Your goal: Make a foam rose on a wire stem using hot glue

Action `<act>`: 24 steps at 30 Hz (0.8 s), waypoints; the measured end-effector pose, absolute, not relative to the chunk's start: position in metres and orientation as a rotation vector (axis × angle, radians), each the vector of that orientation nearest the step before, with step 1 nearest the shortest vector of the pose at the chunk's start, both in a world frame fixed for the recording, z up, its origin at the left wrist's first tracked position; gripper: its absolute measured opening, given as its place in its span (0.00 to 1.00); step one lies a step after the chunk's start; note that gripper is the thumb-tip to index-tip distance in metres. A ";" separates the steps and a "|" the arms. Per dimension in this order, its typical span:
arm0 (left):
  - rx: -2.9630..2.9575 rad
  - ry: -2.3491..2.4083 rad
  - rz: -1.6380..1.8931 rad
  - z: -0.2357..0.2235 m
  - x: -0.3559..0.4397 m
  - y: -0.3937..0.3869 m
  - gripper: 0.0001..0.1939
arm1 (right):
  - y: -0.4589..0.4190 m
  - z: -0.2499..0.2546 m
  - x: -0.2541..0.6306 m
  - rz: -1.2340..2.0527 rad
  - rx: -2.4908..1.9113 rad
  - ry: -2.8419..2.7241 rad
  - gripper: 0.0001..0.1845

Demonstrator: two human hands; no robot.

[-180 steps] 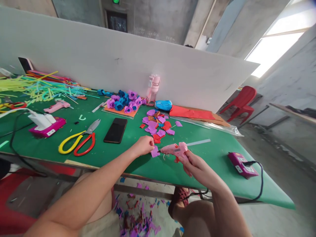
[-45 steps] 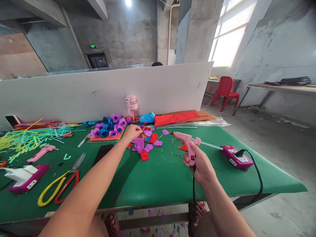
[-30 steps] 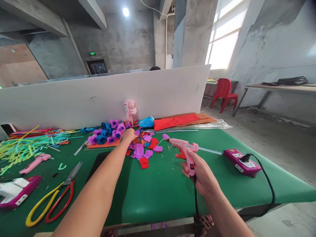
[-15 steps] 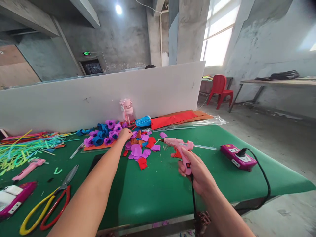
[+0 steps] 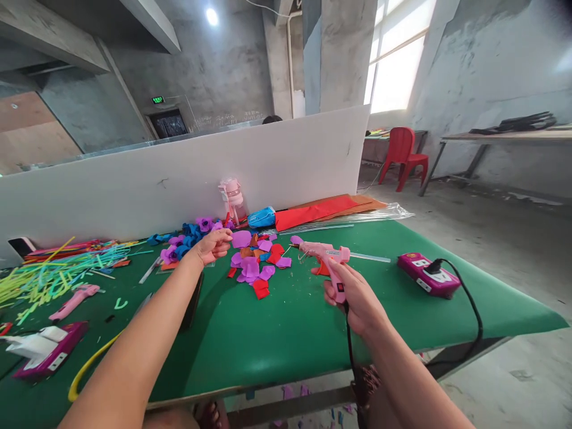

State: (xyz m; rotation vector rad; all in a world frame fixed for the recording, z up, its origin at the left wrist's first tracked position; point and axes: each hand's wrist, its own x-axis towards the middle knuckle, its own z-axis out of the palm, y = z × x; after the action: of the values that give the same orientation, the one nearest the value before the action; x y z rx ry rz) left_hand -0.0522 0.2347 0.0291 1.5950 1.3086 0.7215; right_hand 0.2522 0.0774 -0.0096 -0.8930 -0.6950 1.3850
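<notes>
My left hand [image 5: 214, 245] is closed in a pinch at the left of a pile of cut crepe-paper petals [image 5: 250, 267], coloured purple, red, brown and blue. At its fingertips is a purple paper petal [image 5: 241, 239], raised above the pile's far edge. My right hand [image 5: 353, 292] is wrapped round the handle of a pink hot glue gun [image 5: 324, 251], its nozzle pointing left towards the pile. A clear glue stick [image 5: 370, 257] sticks out of its back, and a black cord hangs below. Purple and blue paper flowers [image 5: 190, 233] lie behind my left hand, which partly hides them.
A pink bottle [image 5: 232, 196], a blue packet [image 5: 261, 217] and red paper [image 5: 317, 213] lie along the white partition [image 5: 286, 161]. Right is a purple power strip [image 5: 426, 274]. Left are coloured sticks [image 5: 49, 268], a second glue gun [image 5: 75, 301], another strip [image 5: 67, 354] and partly hidden scissors [image 5: 84, 372].
My left hand went from the petal near the nozzle to the pile, then drew back left with a purple petal. The glue gun, first tilted over the near table, now points left beside the pile.
</notes>
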 end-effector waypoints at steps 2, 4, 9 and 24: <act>1.596 1.274 0.664 0.030 -0.052 0.219 0.08 | 0.078 -0.010 0.252 1.378 -0.906 -0.698 0.19; 1.610 1.261 0.589 0.030 -0.051 0.207 0.08 | 0.077 -0.010 0.252 1.369 -0.926 -0.697 0.18; 1.719 1.333 0.345 0.018 -0.044 0.198 0.05 | 0.077 -0.010 0.253 1.367 -0.942 -0.689 0.17; 1.869 1.716 0.392 0.001 -0.044 0.232 0.07 | 0.078 -0.010 0.256 1.365 -0.939 -0.684 0.19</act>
State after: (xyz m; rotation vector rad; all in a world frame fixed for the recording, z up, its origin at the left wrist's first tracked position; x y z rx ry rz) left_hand -0.0435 0.2317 0.0007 1.8694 1.7156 0.3915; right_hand 0.2560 0.0777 -0.0097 -0.9386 -0.6845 1.3649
